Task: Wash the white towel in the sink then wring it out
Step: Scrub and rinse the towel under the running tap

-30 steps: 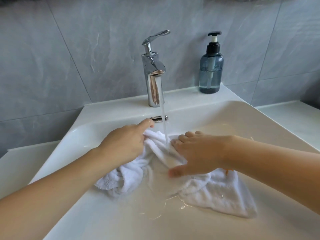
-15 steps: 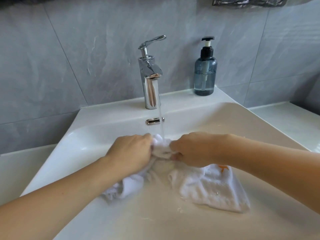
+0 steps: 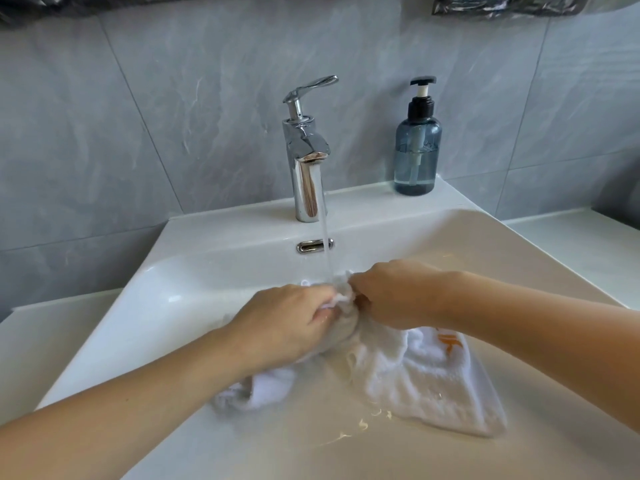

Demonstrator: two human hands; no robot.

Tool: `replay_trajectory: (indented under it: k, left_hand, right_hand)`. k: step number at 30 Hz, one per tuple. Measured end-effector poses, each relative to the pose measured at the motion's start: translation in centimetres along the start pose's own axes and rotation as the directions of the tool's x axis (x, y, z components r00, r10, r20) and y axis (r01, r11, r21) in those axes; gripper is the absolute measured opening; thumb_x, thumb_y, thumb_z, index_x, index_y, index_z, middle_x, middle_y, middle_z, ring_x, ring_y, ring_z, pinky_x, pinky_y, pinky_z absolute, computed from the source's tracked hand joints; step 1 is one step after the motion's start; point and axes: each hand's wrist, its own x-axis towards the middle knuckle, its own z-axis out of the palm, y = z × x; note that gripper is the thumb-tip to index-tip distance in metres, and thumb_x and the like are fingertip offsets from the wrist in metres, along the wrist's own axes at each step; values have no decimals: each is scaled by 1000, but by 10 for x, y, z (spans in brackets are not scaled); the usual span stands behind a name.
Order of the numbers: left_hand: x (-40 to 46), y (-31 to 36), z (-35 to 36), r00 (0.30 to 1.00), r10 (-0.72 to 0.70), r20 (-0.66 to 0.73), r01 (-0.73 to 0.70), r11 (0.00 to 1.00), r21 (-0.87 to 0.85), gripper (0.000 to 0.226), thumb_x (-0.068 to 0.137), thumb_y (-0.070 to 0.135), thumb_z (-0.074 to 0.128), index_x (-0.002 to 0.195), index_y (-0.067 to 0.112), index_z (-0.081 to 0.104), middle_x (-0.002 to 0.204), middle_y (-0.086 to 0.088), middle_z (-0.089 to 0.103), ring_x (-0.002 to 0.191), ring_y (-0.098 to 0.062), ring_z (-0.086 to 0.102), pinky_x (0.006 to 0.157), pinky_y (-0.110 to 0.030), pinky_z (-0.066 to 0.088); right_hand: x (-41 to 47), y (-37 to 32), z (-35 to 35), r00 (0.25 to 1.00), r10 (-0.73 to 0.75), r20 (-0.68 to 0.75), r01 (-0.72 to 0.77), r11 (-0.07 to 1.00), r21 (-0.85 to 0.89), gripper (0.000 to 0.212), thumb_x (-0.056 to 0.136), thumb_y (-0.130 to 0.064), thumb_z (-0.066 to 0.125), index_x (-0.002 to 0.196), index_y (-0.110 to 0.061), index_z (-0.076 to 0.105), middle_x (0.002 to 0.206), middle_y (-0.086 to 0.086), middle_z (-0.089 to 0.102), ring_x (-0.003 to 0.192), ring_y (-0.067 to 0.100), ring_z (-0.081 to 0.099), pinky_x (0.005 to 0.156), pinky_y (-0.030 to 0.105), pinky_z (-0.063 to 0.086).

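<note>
both the left hand (image 3: 289, 322) and the right hand (image 3: 394, 294) are gripping a bunched fold of the white towel (image 3: 415, 379) under the tap's (image 3: 306, 161) running stream. the rest of it is lying wet in the sink (image 3: 180, 282) basin.

Centre of frame: we find the left hand (image 3: 289, 322) and right hand (image 3: 394, 296) bunched together on the white towel (image 3: 426, 382), filling the middle of the sink (image 3: 145, 306). Upper centre: chrome tap (image 3: 306, 168) and its falling stream block approach from behind. Upper right: soap bottle (image 3: 418, 157) on the ledge. Bare basin floor lies lower centre and far left.
</note>
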Motion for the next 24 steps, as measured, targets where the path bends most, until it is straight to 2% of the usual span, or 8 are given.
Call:
replay_trajectory:
  k: [3, 5, 9, 11, 13, 16, 20, 24]
  left_hand:
    - [9, -27, -10, 973, -219, -70, 220, 975, 12, 16, 98, 39, 41, 99, 24, 47, 116, -4, 63, 108, -30, 57, 76, -33, 41]
    - [9, -40, -21, 926, -365, 99, 367, 930, -1, 36, 91, 57, 43, 96, 22, 41, 117, -6, 57, 112, -29, 53, 81, -36, 40]
    - [0, -30, -26, 894, -327, 307, 270, 938, 216, 32, 69, 40, 53, 96, 24, 46, 87, 7, 57, 83, -23, 56, 69, -34, 48]
    - [0, -22, -22, 989, -142, 36, 142, 990, 2, 20, 74, 14, 53, 92, 17, 43, 81, 7, 47, 81, -26, 52, 62, -35, 40]
    - [4, -16, -23, 933, 79, -352, -178, 950, -258, 21, 71, -2, 42, 83, 14, 39, 83, 3, 40, 79, -23, 45, 64, -32, 38]
    - [6, -19, -27, 798, 266, -540, -439, 872, -218, 39, 65, -9, 35, 92, 18, 46, 101, -1, 42, 91, -18, 45, 80, -20, 39]
    - [0, -22, -22, 978, 142, -155, -202, 839, -505, 12, 70, 11, 44, 77, 14, 53, 88, 4, 45, 75, -13, 43, 67, -26, 37]
    - [-1, -11, -36, 917, 68, 393, 258, 652, -713, 54, 79, 58, 51, 49, 14, 55, 59, -15, 49, 60, -26, 44, 68, -42, 42]
  right_hand:
    - [-1, -4, -8, 1000, 3, 13, -4, 999, 39, 30, 100, -40, 35, 90, -18, 53, 105, 6, 61, 86, 25, 54, 75, 32, 45]
    - [0, 1, -14, 999, 17, -45, -17, 1000, -1, 43, 93, -50, 36, 71, -17, 52, 91, 4, 60, 83, 25, 58, 75, 34, 50]
    - [1, 15, -4, 987, 0, -158, 61, 924, 379, 60, 92, -61, 32, 79, -10, 60, 90, 5, 61, 87, 22, 57, 88, 41, 46]
    - [3, 9, 2, 983, -33, -179, 132, 806, 577, 32, 100, -37, 42, 102, -11, 60, 112, 3, 59, 100, 19, 55, 97, 33, 40]
    - [3, 4, 0, 991, -80, -110, 131, 778, 615, 27, 95, -19, 49, 121, -24, 48, 114, -3, 57, 97, 19, 57, 82, 23, 43]
    - [4, 3, -2, 989, -141, -46, 144, 843, 518, 17, 85, -20, 54, 84, -34, 46, 78, -10, 55, 69, 11, 49, 63, 22, 41]
    - [5, 16, -12, 998, -22, -65, 40, 958, 283, 23, 84, -32, 55, 66, -18, 49, 65, -6, 53, 65, 18, 50, 58, 29, 40]
    - [-1, 31, -28, 996, 16, -84, 9, 956, 292, 45, 76, -54, 58, 58, -17, 41, 57, -1, 40, 55, 18, 36, 53, 32, 32]
